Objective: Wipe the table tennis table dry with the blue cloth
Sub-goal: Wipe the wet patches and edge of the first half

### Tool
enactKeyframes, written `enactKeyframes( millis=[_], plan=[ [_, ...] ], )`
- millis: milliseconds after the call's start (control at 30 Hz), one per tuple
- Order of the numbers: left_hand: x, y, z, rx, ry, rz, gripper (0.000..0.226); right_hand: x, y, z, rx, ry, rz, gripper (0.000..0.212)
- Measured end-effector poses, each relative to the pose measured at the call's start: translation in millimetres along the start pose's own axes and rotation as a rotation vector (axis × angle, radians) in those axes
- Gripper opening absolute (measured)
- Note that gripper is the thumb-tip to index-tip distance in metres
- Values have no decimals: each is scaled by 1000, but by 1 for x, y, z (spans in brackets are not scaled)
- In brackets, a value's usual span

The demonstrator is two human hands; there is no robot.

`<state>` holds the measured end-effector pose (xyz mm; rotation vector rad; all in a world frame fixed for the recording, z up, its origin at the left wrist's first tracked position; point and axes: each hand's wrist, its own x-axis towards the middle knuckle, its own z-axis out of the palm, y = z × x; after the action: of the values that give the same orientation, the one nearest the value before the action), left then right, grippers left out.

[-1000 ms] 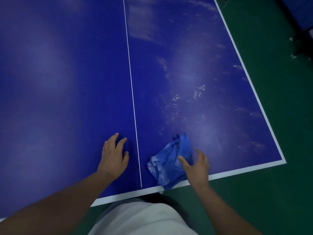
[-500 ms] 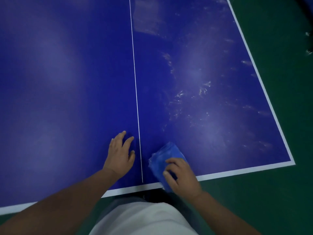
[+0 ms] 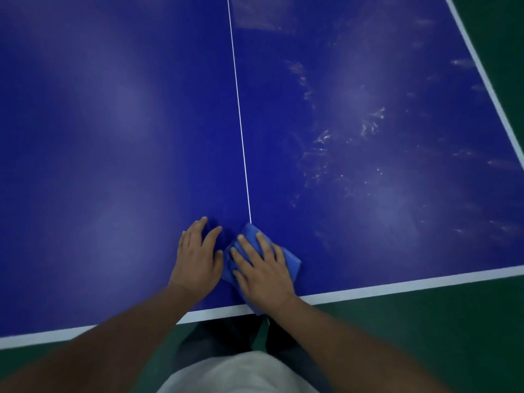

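cloth: blue cloth [image 3: 250,230] lies under right hand [image 3: 263,273] at the tabletop's [image 3: 113,137] near edge, on the centre line [image 3: 239,123], just beside left hand [image 3: 197,259] | hands: both flat, fingers spread, right pressing cloth | look: folded, bright blue, corner poking past fingertips | hidden: cloth's middle, under palm

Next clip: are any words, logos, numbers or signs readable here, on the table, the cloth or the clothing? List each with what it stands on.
None: no text can be read in this view.
The table shows only plain white lines and wet streaks. The blue cloth under the right hand, the pale shirt and the green floor show no print.
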<state>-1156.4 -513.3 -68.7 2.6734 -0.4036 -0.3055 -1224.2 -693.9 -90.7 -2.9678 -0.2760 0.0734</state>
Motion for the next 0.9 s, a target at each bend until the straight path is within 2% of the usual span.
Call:
enactKeyframes(
  millis=[100, 167, 333, 433, 500, 567, 633, 700, 800, 900],
  plan=[
    [5, -5, -3, 26, -7, -3, 52, 35, 4, -2, 13, -8, 21, 50],
    [12, -4, -2, 46, -28, 24, 53, 55, 37, -6, -2, 49, 104, 48],
    [26, 6, 10, 112, -101, 49, 61, 65, 167, -29, -30, 123, 577, 47],
    [26, 9, 11, 123, -110, 40, 65, 50, 210, -47, 12, 200, 718, 48],
    [25, 8, 9, 89, -98, 27, 64, 50, 181, -51, 8, 269, 655, 41],
    [25, 6, 7, 55, -64, 7, 62, 44, 106, -43, 30, 258, 485, 39],
    [25, 1, 5, 30, -15, -14, 60, 21, 17, -21, 50, 137, 257, 41],
    [26, -6, 1, 29, 0, -30, 59, -5, -28, -6, 68, 8, 81, 47],
    [25, -19, -5, 61, -15, -33, 59, 0, 21, 1, 6, -10, 25, 47],
    [22, -32, -13, 85, -33, -49, 60, 38, 73, -16, -30, -4, 251, 49]
  ],
)
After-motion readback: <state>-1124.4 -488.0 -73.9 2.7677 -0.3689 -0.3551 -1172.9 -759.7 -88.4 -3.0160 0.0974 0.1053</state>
